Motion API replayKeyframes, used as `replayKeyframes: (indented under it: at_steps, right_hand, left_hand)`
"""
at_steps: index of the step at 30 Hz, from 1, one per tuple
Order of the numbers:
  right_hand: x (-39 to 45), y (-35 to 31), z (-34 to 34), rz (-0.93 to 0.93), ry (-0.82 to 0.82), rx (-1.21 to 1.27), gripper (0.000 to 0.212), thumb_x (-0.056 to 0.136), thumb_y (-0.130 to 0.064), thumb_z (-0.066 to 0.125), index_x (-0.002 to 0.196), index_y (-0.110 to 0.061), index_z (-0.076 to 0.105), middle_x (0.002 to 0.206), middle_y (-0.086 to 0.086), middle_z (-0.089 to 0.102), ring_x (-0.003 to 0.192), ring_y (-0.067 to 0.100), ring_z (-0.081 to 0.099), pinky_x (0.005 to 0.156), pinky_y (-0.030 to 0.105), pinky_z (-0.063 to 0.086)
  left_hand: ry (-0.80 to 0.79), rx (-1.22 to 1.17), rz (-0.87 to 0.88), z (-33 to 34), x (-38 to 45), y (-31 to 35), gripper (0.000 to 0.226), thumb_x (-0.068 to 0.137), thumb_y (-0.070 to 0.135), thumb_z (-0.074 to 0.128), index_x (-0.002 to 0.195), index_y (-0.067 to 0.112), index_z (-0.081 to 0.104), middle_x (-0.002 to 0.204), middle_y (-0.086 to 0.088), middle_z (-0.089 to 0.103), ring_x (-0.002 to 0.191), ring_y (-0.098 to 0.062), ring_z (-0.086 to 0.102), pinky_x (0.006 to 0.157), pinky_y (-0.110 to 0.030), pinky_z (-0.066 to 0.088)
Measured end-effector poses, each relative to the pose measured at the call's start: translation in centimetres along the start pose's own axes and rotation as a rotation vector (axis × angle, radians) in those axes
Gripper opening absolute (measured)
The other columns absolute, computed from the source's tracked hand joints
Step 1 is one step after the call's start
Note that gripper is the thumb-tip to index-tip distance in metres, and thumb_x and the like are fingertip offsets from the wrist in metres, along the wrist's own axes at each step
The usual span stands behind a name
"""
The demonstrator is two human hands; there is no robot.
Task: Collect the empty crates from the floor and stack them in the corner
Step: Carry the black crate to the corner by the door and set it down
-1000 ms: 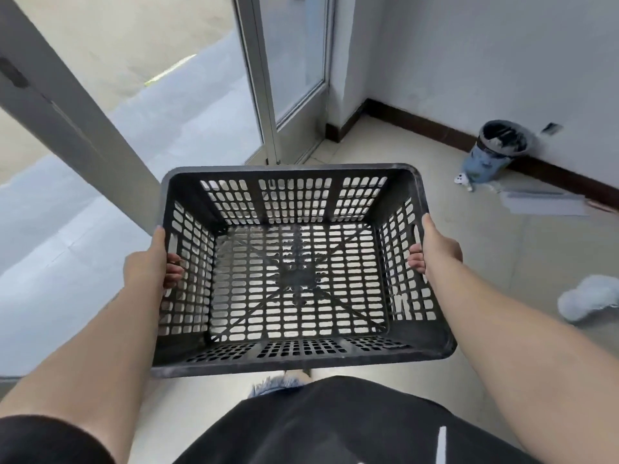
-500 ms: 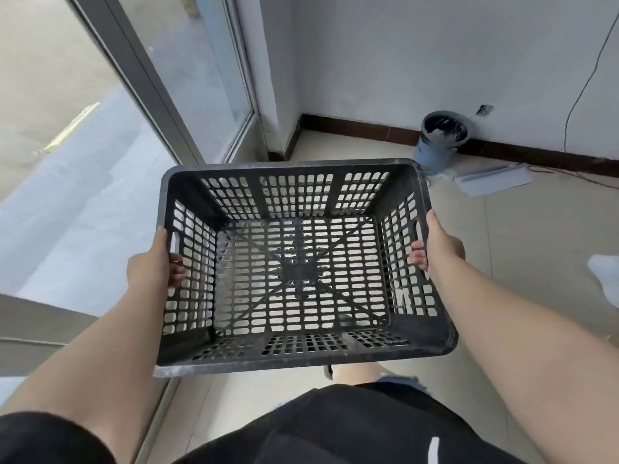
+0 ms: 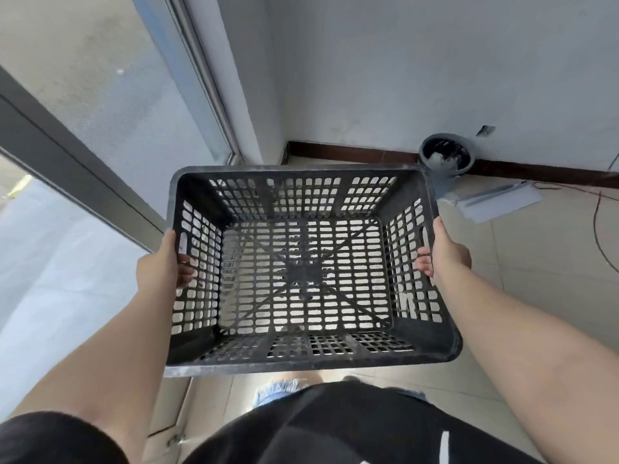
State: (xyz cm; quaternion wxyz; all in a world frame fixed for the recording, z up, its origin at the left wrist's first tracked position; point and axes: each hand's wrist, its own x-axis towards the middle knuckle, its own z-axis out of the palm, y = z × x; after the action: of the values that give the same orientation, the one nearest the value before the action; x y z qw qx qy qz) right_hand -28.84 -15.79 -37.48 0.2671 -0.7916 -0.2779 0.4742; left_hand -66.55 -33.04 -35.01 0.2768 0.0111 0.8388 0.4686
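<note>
Both hands, left hand (image 3: 157,267) and right hand (image 3: 447,252), hold black crate (image 3: 311,358) aloft.

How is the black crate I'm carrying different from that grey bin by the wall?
The black crate is rectangular with slotted walls; the grey bin is round and solid-walled. The crate is empty and held off the floor by the left hand and right hand; the bin stands on the floor with something inside. Both are open-topped.

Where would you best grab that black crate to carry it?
By the slots high in its two short side walls, one hand from each side. The black crate is wide, open-topped and perforated. The left hand and right hand hold it this way, fingers hooked through the walls, and it hangs roughly level.
</note>
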Motion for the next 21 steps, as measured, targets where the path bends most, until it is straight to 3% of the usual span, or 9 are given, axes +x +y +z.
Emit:
replayKeyframes:
  at_steps: [10, 18, 21]
  right_hand:
    - [6.9, -9.2, 7.1, 0.066, 0.154, 0.032, 0.071, 0.083, -0.073, 0.047, 0.068, -0.007, 0.065, 0.062, 0.007, 0.066, 0.051, 0.018, 0.059, 0.053, 0.025, 0.045]
    - [13.9, -15.4, 10.6, 0.122, 0.219, 0.045, 0.072, 0.083, -0.074, 0.045, 0.071, -0.007, 0.066, 0.065, 0.008, 0.069, 0.055, 0.020, 0.062, 0.068, 0.031, 0.052]
    - [18.0, -18.4, 12.1, 0.130, 0.214, 0.074, 0.071, 0.083, -0.073, 0.047, 0.071, -0.006, 0.065, 0.066, 0.007, 0.069, 0.053, 0.019, 0.060, 0.061, 0.029, 0.049]
  left_hand:
    - [-0.136, 0.106, -0.021, 11.8, 12.1, 10.7, 0.057, 0.087, 0.056, 0.050, 0.074, 0.002, 0.062, 0.060, -0.012, 0.060, 0.044, -0.022, 0.051, 0.053, -0.030, 0.047]
    - [-0.241, 0.151, -0.051, 21.4, 18.3, 17.9, 0.056, 0.090, 0.056, 0.050, 0.075, 0.002, 0.058, 0.060, -0.012, 0.056, 0.046, -0.022, 0.049, 0.049, -0.030, 0.045]
    - [-0.259, 0.189, -0.061, 25.6, 20.8, 20.4, 0.057, 0.091, 0.057, 0.049, 0.076, 0.002, 0.058, 0.061, -0.012, 0.057, 0.046, -0.023, 0.049, 0.050, -0.030, 0.044]
